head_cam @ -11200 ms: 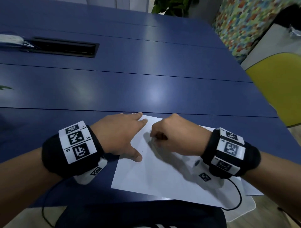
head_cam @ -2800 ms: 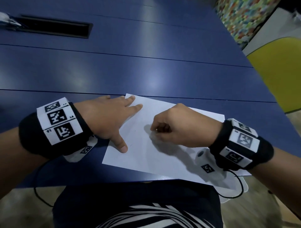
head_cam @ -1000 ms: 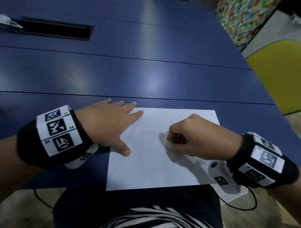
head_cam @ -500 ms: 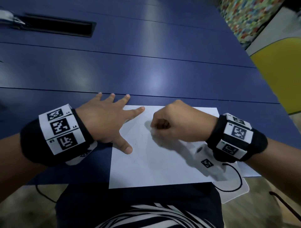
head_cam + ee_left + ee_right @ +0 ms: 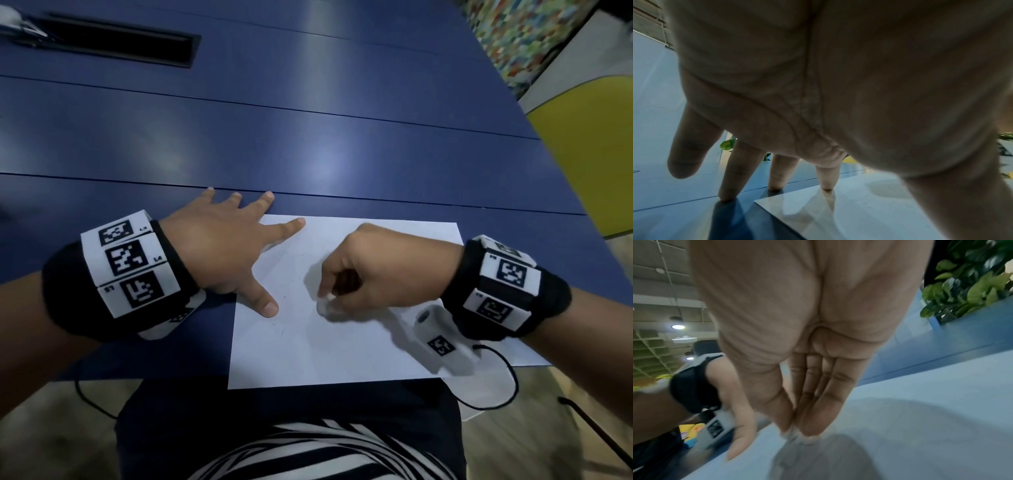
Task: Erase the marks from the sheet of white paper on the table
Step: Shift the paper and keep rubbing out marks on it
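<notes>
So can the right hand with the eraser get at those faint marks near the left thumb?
Probably yes. The right hand pinches a small white eraser on the white paper sheet, and only bare paper lies between it and the faint pencil marks beside the left hand.

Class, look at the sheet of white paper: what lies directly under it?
Under the sheet of white paper lies the dark blue table; its near edge overhangs the table above dark clothing. A second pale sheet shows beneath the right corner. Anything else beneath is covered.
</notes>
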Available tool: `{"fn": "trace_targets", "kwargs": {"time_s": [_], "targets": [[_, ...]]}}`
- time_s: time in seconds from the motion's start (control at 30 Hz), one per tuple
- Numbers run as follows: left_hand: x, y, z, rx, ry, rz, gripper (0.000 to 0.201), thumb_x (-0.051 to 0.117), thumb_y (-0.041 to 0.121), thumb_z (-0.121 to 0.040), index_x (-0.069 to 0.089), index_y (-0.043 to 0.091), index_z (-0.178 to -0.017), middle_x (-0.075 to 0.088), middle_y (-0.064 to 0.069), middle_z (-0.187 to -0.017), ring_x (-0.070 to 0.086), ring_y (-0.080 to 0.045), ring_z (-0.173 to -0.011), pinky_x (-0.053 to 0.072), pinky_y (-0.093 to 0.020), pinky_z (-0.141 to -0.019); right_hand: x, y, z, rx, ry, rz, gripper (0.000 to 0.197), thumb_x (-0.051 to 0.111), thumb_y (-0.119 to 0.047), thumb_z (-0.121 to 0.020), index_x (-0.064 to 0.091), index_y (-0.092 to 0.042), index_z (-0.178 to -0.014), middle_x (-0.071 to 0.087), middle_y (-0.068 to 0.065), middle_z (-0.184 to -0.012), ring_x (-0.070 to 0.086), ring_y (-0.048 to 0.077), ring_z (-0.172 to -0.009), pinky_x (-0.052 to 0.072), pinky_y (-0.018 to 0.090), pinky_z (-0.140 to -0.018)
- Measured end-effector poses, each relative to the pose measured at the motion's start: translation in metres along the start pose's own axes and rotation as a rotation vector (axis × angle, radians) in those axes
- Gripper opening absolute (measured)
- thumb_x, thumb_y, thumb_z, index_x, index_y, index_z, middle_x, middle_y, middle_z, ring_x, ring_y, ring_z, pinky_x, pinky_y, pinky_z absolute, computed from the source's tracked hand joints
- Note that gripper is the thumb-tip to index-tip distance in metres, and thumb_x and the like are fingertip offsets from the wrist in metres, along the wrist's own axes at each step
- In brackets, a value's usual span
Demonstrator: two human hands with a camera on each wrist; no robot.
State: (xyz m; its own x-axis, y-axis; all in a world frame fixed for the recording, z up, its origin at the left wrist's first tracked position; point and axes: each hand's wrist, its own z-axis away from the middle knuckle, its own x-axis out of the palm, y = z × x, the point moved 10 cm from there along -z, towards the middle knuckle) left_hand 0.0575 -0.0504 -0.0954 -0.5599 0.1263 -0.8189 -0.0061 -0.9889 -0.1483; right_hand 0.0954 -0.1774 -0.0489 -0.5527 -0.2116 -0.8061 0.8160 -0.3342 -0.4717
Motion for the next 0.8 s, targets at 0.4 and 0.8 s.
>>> {"fn": "trace_targets", "kwargs": {"time_s": [0.4, 0.8], "targets": [[0.000, 0.000, 0.000, 0.000, 0.009, 0.001, 0.134, 0.048, 0.107, -0.052, -0.032, 0.059, -0.148, -0.022, -0.003, -0.172, 0.009, -0.041, -0.159, 0.012, -0.062, -0.125, -0.009, 0.006, 0.008, 0.000, 0.069, 0.005, 0.013, 0.077, -0.029, -0.084, 0.079, -0.028, -0.097, 0.071, -0.020, -0.074, 0.065, -0.005, -0.072, 0.048, 0.011, -0.068], [0.002, 0.000, -0.002, -0.012, -0.004, 0.002, 0.138, 0.051, 0.106, -0.052, -0.033, 0.055, -0.150, -0.023, -0.003, -0.172, 0.006, -0.039, -0.159, 0.012, -0.062, -0.125, -0.056, 0.066, 0.004, 0.209, 0.278, -0.117, 0.014, 0.080, -0.028, -0.086, 0.078, -0.027, -0.100, 0.076, -0.013, -0.078, 0.070, 0.000, -0.075, 0.053, 0.014, -0.068]]}}
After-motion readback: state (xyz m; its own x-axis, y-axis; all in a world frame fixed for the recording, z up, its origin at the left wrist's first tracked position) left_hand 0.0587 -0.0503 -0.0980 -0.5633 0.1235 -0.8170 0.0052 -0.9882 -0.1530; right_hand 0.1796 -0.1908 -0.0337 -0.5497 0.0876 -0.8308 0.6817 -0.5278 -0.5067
